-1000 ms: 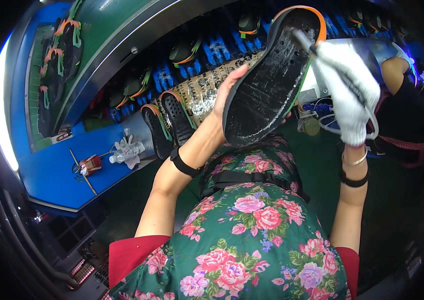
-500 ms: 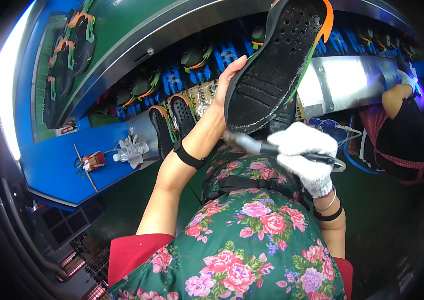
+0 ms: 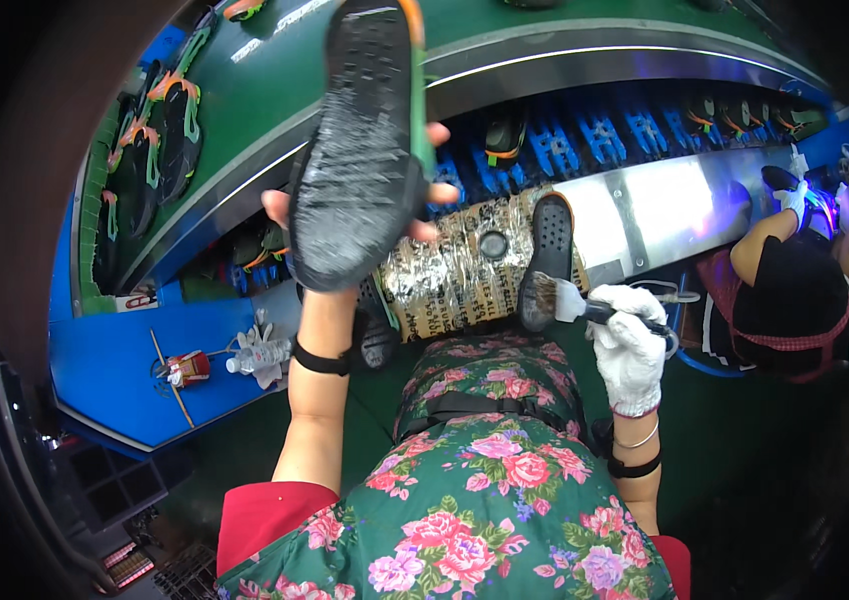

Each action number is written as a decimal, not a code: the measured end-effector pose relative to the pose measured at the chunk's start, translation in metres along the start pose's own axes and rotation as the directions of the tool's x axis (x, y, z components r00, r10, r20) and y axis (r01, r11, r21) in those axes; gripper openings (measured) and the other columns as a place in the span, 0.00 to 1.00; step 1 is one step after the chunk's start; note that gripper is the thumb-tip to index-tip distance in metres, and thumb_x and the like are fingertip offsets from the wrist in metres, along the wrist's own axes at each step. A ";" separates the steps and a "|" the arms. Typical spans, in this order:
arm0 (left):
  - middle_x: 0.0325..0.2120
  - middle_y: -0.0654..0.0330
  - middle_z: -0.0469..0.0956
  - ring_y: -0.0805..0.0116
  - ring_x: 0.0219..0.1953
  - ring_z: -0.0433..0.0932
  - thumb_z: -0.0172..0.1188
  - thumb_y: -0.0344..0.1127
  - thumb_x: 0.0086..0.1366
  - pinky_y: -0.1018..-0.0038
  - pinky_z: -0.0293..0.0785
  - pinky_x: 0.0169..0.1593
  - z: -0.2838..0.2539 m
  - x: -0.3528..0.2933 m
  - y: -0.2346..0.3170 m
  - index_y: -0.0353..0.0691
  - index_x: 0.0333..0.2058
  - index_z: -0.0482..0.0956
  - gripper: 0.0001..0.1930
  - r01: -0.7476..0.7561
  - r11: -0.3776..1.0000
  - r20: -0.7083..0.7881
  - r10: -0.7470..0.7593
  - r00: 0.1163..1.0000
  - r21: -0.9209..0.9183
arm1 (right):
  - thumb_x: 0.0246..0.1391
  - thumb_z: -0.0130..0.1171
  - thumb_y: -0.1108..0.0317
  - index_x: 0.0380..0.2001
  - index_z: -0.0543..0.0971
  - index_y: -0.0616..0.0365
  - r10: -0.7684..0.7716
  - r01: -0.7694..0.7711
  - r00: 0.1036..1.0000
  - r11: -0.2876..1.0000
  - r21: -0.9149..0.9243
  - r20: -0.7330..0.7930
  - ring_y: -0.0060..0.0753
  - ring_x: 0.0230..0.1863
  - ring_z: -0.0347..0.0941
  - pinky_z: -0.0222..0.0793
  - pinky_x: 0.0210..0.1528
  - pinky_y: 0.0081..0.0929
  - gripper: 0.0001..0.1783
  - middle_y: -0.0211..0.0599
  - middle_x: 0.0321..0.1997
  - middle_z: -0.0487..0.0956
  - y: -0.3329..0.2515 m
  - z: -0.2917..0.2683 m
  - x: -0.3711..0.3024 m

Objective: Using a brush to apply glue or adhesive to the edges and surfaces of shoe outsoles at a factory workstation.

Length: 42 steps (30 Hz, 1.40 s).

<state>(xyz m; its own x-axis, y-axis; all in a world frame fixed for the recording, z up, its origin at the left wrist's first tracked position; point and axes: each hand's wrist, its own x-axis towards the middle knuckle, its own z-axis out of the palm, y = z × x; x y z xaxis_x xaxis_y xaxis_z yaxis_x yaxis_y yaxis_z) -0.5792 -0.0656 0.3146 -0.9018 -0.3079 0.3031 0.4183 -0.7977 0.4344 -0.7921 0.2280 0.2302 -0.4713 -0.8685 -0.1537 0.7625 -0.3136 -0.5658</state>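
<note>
My left hand (image 3: 437, 192) grips a black shoe sole (image 3: 360, 170) from behind, its fingers wrapped round the edges. The sole is held up at the upper middle, with holes at the far end, an orange and green rim, and pale glossy streaks over the near half. My white-gloved right hand (image 3: 630, 350) is closed around a brush (image 3: 572, 301) with a dark handle. The bristles overlap the lower end of a second black sole (image 3: 553, 235) leaning on the tape-wrapped padding; whether they touch cannot be told. Part of another sole (image 3: 377, 330) shows below the held one.
A green conveyor (image 3: 505, 50) with a metal edge carries soles at the far left. Blue racks (image 3: 600, 140) with shoes run below it. On the left blue table (image 3: 125, 345) lie a plastic bottle (image 3: 260, 356) and a small red container (image 3: 188, 368). A co-worker (image 3: 795, 270) works at right.
My left hand has carried its sole left and away from the brush. The brush has moved right and a little lower, to the leaning sole. The view has shifted somewhat.
</note>
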 end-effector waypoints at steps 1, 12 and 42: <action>0.75 0.30 0.34 0.18 0.67 0.60 0.79 0.50 0.57 0.31 0.79 0.56 -0.006 0.009 0.017 0.43 0.78 0.41 0.63 0.004 0.997 0.080 0.001 0.997 -0.071 | 0.51 0.61 0.88 0.42 0.82 0.69 0.010 -0.011 0.999 1.000 -0.020 -0.032 0.47 0.50 0.84 0.82 0.50 0.31 0.14 0.58 0.47 0.85 0.002 -0.003 0.001; 0.77 0.36 0.40 0.37 0.77 0.49 0.50 0.67 0.72 0.47 0.54 0.78 -0.074 0.068 0.075 0.38 0.76 0.22 0.57 -0.638 0.731 -0.512 0.461 0.725 -0.244 | 0.54 0.66 0.81 0.43 0.87 0.66 0.038 -0.077 0.994 0.913 -0.401 -0.103 0.19 0.34 0.78 0.71 0.34 0.17 0.12 0.40 0.43 0.89 0.039 -0.005 0.015; 0.61 0.55 0.59 0.52 0.46 0.85 0.68 0.33 0.69 0.60 0.86 0.53 -0.045 0.134 -0.009 0.38 0.52 0.75 0.17 -0.037 0.007 0.022 0.685 0.728 0.999 | 0.55 0.65 0.79 0.43 0.86 0.69 -0.055 -0.020 0.975 0.944 -0.330 -0.217 0.18 0.25 0.71 0.65 0.28 0.16 0.12 0.41 0.38 0.88 0.010 -0.034 -0.011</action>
<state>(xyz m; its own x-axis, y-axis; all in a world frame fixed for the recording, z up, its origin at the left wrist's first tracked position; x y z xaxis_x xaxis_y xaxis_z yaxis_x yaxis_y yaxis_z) -0.7086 -0.1232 0.3130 -0.3674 -0.7593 0.5371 0.1438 0.5242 0.8394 -0.7941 0.2473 0.1985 -0.5974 -0.7459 -0.2945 0.5831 -0.1519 -0.7981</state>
